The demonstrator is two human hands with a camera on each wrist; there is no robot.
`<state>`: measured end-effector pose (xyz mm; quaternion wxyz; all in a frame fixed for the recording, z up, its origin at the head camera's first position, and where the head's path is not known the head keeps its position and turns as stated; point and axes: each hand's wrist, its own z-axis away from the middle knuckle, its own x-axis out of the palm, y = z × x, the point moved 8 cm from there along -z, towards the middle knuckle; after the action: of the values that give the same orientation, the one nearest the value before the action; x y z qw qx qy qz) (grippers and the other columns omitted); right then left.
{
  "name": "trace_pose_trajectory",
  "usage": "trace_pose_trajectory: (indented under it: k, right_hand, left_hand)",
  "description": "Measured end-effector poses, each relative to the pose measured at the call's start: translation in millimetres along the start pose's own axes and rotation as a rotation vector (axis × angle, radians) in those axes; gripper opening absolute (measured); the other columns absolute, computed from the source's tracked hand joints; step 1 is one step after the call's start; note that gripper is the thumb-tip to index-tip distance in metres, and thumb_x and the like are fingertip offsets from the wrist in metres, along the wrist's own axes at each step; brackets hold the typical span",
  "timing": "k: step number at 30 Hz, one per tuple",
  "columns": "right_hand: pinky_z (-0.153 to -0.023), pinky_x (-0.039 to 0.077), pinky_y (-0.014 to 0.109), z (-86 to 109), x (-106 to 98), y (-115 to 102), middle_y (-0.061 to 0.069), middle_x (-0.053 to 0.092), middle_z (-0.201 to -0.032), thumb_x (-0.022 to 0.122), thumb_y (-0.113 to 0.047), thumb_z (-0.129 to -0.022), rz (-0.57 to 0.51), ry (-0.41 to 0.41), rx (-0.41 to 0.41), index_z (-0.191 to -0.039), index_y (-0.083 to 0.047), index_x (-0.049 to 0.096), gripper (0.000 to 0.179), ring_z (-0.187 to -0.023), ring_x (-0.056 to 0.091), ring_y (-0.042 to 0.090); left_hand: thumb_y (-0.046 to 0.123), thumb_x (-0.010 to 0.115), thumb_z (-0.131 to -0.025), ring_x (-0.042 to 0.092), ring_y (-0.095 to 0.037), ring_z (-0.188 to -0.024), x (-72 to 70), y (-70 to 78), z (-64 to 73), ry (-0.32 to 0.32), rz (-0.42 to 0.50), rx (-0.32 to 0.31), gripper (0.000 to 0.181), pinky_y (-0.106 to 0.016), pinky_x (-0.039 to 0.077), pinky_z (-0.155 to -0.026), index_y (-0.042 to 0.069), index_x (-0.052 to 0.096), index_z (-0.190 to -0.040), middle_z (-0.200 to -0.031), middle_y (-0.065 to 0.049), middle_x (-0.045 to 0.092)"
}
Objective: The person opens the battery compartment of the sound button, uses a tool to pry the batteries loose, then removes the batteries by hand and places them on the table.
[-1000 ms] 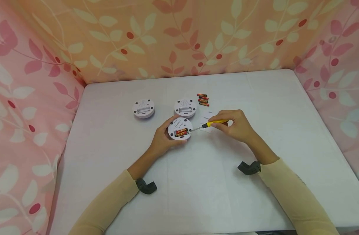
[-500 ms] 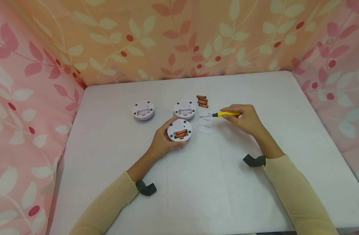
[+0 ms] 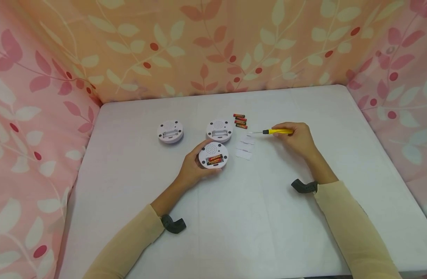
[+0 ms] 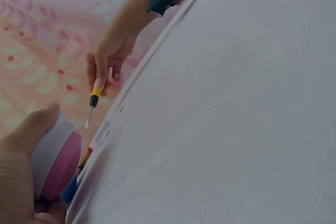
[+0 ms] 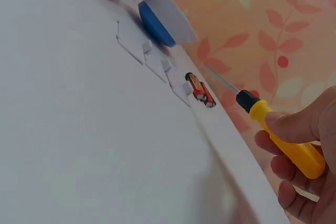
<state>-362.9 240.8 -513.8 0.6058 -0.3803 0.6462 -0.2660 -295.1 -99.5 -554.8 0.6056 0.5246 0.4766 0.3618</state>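
Note:
My left hand [image 3: 191,167] grips a round white battery-powered device [image 3: 211,150], its underside facing up. Two red-and-black batteries [image 3: 214,159] lie side by side in its uncovered compartment. Seen from the left wrist, the device's lower part [image 4: 64,167] is pink. My right hand [image 3: 298,140] holds a screwdriver [image 3: 282,131] by its yellow handle, thumb along it in the right wrist view. The shaft points left, its tip over the upper end of a column of white battery covers [image 3: 244,147]. Screwdriver and device are well apart.
Two similar devices stand behind, one at the left [image 3: 170,126] and one [image 3: 218,124] right behind the held device; both battery slots hold nothing. Several loose batteries [image 3: 240,123] lie to the right of that second device. Floral curtains [image 3: 213,46] surround the white table [image 3: 234,224].
The right hand has drawn the screwdriver away from the held device, back and to the right. Its tip has left the compartment's edge. The left hand keeps its hold, nearly still.

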Motion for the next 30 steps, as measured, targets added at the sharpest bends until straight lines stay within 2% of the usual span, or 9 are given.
trace_pose_trajectory:
  k: [3, 6, 12, 19, 25, 30]
  right_hand:
    - [-0.093, 0.049, 0.028, -1.7, 0, 16, 0.012, 0.073, -0.113, 0.073, -0.003, -0.092, 0.045, -0.043, 0.052, -0.109, -0.008, 0.079, 0.019, -0.109, 0.061, 0.025]
    - [-0.097, 0.047, 0.038, -2.4, -2, 27, 0.013, 0.071, -0.116, 0.072, -0.008, -0.094, 0.072, -0.087, 0.086, -0.111, -0.008, 0.077, 0.017, -0.111, 0.059, 0.028]
    - [-0.090, 0.043, 0.031, -1.3, -6, 38, 0.015, 0.070, -0.115, 0.073, -0.009, -0.094, 0.086, -0.145, 0.104, -0.110, -0.006, 0.077, 0.017, -0.107, 0.056, 0.027]
    - [-0.095, 0.039, 0.039, -1.5, -7, 40, 0.012, 0.072, -0.107, 0.079, -0.008, -0.089, 0.087, -0.205, 0.076, -0.103, -0.009, 0.080, 0.014, -0.107, 0.056, 0.025]
    - [-0.083, 0.041, 0.033, -0.9, -6, 40, 0.007, 0.073, -0.100, 0.083, -0.010, -0.085, 0.120, -0.241, 0.061, -0.099, -0.012, 0.082, 0.014, -0.096, 0.057, 0.022]
    - [-0.082, 0.041, 0.030, 1.0, -5, 38, 0.006, 0.073, -0.102, 0.083, -0.013, -0.086, 0.118, -0.276, 0.062, -0.103, -0.013, 0.081, 0.018, -0.096, 0.056, 0.021]
  left_hand:
    - [0.011, 0.095, -0.069, 0.046, -0.011, -0.135, -0.1, -0.5, 0.5, 0.004, 0.000, 0.009, 0.100, -0.030, 0.041, -0.113, 0.028, 0.044, -0.154, -0.151, 0.009, 0.047]
    - [0.016, 0.096, -0.069, 0.047, -0.011, -0.134, -0.3, 0.5, 1.0, 0.006, 0.004, 0.030, 0.099, -0.030, 0.042, -0.112, 0.031, 0.045, -0.153, -0.150, 0.011, 0.048]
    - [0.020, 0.097, -0.068, 0.047, -0.012, -0.135, -0.7, 0.7, 1.4, 0.007, -0.003, 0.049, 0.099, -0.029, 0.043, -0.111, 0.029, 0.045, -0.153, -0.150, 0.012, 0.048]
    - [0.017, 0.096, -0.069, 0.047, -0.013, -0.134, -0.7, 0.7, 1.6, 0.006, -0.002, 0.042, 0.100, -0.029, 0.044, -0.110, 0.030, 0.045, -0.153, -0.150, 0.011, 0.048]
    - [0.016, 0.096, -0.069, 0.047, -0.011, -0.134, -0.5, 1.5, 2.2, 0.005, 0.001, 0.034, 0.100, -0.028, 0.044, -0.110, 0.031, 0.045, -0.153, -0.150, 0.012, 0.048]
    - [0.014, 0.096, -0.069, 0.047, -0.011, -0.134, -0.2, 0.7, 2.3, 0.003, 0.007, 0.035, 0.099, -0.028, 0.043, -0.110, 0.031, 0.045, -0.153, -0.149, 0.012, 0.048]
